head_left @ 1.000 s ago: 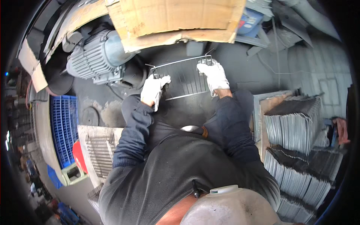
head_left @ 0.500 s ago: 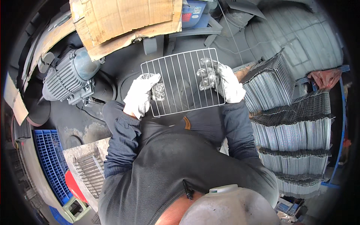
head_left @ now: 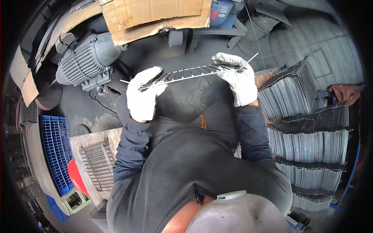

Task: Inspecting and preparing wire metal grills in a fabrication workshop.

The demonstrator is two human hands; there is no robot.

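Note:
A wire rack (head_left: pixel 194 76) is held out over my lap, tipped so that it shows nearly edge-on. My left hand (head_left: pixel 144 94), in a white work glove with a dark palm, is closed on its left end. At the right end, my right hand (head_left: pixel 239 79), gloved the same way, grips the rack with fingers curled over its wires. The rack's right corner sticks up past the right glove. Parts of the wires are hidden by both gloves.
Tall stacks of similar wire racks (head_left: pixel 309 143) stand to my right. At my left, a few racks (head_left: pixel 97 165) lie on a board beside a blue plastic crate (head_left: pixel 58 151). An electric motor (head_left: pixel 87 62) sits ahead left; cardboard (head_left: pixel 159 17) is in front.
The rack has turned from facing up with its full grid showing to nearly edge-on. Both hands have rotated with it and keep their hold. The whole view has shifted slightly.

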